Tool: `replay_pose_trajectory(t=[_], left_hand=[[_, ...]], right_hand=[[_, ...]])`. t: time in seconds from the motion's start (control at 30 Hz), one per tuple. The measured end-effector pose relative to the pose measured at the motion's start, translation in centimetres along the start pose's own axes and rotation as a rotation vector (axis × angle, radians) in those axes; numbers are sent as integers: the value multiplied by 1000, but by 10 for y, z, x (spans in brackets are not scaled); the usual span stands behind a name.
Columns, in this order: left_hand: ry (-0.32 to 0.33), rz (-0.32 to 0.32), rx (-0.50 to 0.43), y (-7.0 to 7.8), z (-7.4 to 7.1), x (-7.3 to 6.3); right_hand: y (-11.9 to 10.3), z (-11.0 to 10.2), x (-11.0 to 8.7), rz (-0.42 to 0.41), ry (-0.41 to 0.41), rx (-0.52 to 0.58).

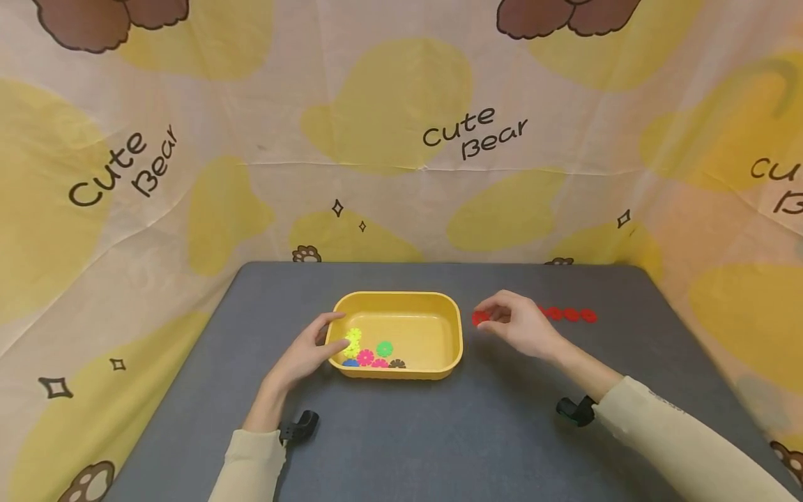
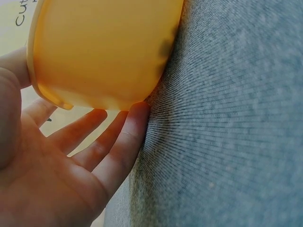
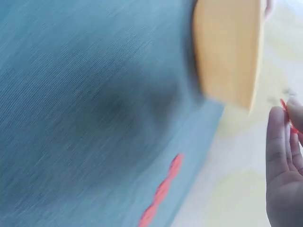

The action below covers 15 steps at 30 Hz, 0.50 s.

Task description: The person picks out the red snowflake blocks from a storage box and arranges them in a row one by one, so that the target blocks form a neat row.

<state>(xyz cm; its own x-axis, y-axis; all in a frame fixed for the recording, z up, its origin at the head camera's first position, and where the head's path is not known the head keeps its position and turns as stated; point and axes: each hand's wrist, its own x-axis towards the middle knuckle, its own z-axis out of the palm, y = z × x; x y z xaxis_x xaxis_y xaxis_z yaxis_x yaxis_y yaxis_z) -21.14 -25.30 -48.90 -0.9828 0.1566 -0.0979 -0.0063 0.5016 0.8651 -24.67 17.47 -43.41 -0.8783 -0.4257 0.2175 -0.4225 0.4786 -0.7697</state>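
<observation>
A yellow plastic tray [image 1: 395,374] sits on the table, with several notched, flower-shaped plastic discs inside, among them a green disc [image 1: 385,348] and a pink disc [image 1: 365,357]. My left hand [image 1: 305,352] grips its left end, thumb over the rim and fingertips against the outer wall [image 2: 104,56]. Just beyond the tray's right end, my right hand [image 1: 517,322] pinches a red disc [image 1: 480,318] between thumb and fingers, raised off the table in the right wrist view. Behind that hand lies a row of red discs [image 1: 571,314], partly hidden by it.
The grey table [image 1: 401,439] reaches back to a patterned cloth curtain [image 1: 389,104], which also hangs along both sides. Inside the tray, yellow discs [image 1: 354,336], a blue disc [image 1: 350,362] and a dark disc [image 1: 397,363] are gathered toward the near left.
</observation>
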Motion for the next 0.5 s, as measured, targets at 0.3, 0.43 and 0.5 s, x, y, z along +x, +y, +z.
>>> replay_pose_trajectory(t=[0.3,0.43,0.5], left_hand=[[-4,-7,-1,1,0,0],[-5,-3,0,0,0,0],[-4,-1,-1,0,0,0]], right_hand=[[39,-37,-18,143,53,-26],[48,-50,-27,201,72,-35],[54,-57,-31,214,88,-56]])
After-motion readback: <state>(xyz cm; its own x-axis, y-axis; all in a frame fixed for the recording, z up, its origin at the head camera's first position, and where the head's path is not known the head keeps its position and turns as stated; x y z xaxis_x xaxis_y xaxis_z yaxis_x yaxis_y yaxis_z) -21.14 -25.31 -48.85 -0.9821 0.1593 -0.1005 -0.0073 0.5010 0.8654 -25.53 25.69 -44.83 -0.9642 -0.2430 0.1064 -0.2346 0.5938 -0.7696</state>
